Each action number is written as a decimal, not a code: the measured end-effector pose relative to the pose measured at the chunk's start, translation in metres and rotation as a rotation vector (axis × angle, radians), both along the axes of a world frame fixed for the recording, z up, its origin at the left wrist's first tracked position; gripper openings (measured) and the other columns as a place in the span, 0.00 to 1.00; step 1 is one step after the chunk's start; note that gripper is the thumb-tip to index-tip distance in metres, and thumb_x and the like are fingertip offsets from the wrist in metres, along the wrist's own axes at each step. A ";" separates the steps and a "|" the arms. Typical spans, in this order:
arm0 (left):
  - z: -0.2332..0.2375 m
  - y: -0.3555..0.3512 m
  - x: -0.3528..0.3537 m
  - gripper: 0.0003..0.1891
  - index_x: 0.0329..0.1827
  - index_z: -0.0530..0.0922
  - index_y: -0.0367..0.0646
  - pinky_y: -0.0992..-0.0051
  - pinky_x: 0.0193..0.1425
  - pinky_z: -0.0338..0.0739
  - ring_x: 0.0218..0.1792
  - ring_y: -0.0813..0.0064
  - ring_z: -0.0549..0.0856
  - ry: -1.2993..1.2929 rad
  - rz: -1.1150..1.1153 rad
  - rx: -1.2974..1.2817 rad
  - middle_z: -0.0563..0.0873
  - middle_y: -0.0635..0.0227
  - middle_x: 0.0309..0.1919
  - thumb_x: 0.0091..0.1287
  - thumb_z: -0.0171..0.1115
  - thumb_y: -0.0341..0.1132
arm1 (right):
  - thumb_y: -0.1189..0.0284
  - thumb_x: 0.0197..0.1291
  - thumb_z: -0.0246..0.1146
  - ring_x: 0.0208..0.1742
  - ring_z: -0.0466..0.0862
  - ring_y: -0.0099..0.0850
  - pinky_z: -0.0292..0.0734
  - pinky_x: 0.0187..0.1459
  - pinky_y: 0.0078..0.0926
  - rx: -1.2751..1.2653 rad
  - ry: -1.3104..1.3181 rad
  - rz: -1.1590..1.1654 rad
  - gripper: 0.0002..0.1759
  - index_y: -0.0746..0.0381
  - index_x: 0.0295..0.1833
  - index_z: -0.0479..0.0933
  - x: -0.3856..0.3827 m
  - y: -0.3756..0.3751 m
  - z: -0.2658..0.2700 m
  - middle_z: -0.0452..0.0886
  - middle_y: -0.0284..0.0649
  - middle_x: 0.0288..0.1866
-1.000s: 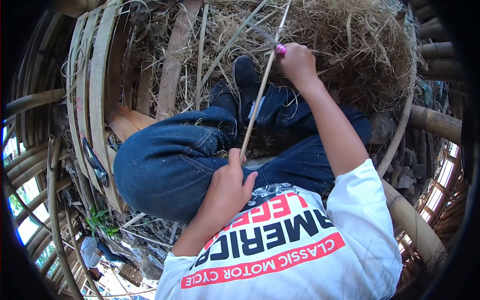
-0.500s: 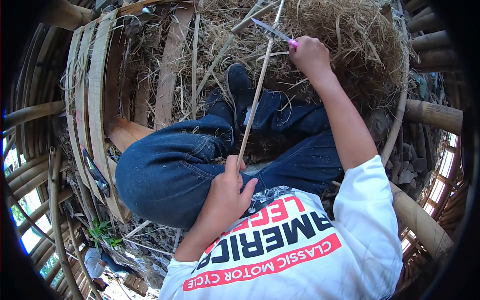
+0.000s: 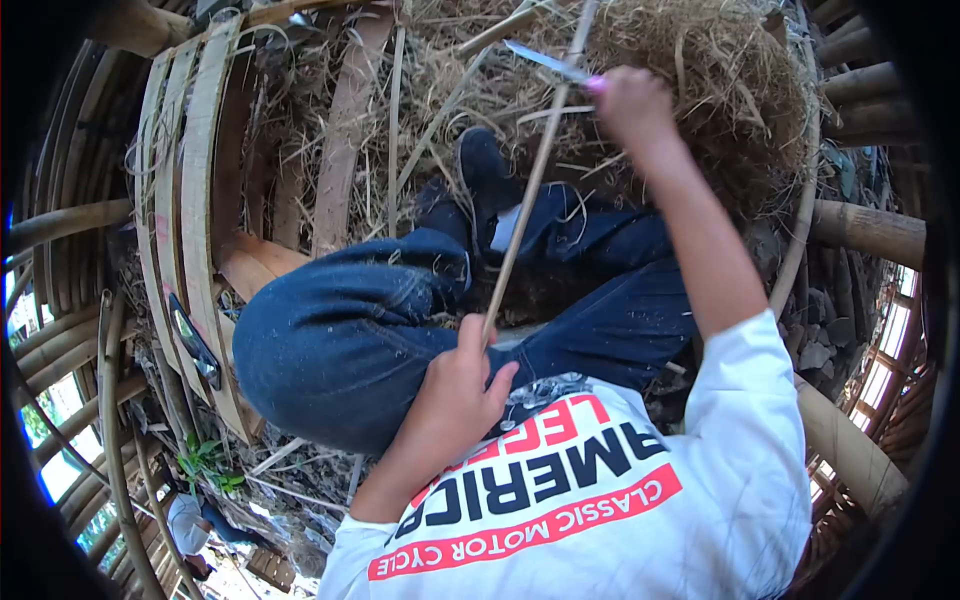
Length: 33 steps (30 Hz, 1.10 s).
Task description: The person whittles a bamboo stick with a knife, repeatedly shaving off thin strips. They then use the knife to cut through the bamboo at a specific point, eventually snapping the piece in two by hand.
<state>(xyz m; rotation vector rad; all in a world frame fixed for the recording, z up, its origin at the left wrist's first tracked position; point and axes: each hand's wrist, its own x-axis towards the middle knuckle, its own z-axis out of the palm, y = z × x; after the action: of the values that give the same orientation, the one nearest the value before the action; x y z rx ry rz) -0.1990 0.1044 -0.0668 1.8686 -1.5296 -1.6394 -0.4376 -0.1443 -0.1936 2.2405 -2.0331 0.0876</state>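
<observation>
My left hand [image 3: 458, 392] is closed around the lower end of a long, thin bamboo strip [image 3: 527, 220], low over my lap. From there the strip slants up and away, past my shoes, toward the heap of shavings. My right hand [image 3: 638, 108], blurred, grips the pink handle of a knife [image 3: 546, 60] near the strip's far part. The blade points left and crosses the strip; whether its edge is cutting in cannot be made out. A thin pale sliver [image 3: 552, 113] shows beside the strip just below the blade.
Dry bamboo shavings [image 3: 700, 90] pile up ahead and to the right. A wooden slatted frame [image 3: 205, 150] stands at left, with a dark-screened phone-like object [image 3: 195, 340] on it. Bamboo poles [image 3: 865, 232] surround me. Another person [image 3: 190, 525] is at lower left.
My right hand and the knife have shifted slightly right and toward me. The strip's far end has swung a little right. My left hand has barely moved.
</observation>
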 end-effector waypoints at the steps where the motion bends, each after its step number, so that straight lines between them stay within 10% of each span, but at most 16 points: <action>1: -0.006 0.000 -0.004 0.17 0.46 0.66 0.40 0.69 0.23 0.62 0.15 0.69 0.70 0.020 0.012 -0.062 0.67 0.66 0.14 0.61 0.67 0.27 | 0.60 0.63 0.59 0.34 0.86 0.51 0.82 0.39 0.48 0.036 -0.087 0.128 0.15 0.60 0.32 0.82 -0.012 -0.007 0.007 0.83 0.51 0.28; 33: 0.003 -0.005 -0.002 0.15 0.46 0.66 0.39 0.73 0.22 0.59 0.16 0.76 0.64 0.031 0.068 -0.051 0.65 0.66 0.15 0.63 0.64 0.24 | 0.59 0.57 0.65 0.35 0.88 0.47 0.83 0.41 0.42 0.039 0.008 0.121 0.15 0.60 0.30 0.85 -0.004 -0.043 0.048 0.85 0.49 0.29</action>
<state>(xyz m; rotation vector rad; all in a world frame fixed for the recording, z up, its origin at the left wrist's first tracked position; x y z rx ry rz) -0.2011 0.0989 -0.0643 1.8394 -1.4656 -1.5777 -0.4411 -0.1872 -0.1457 2.3819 -1.9104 0.0502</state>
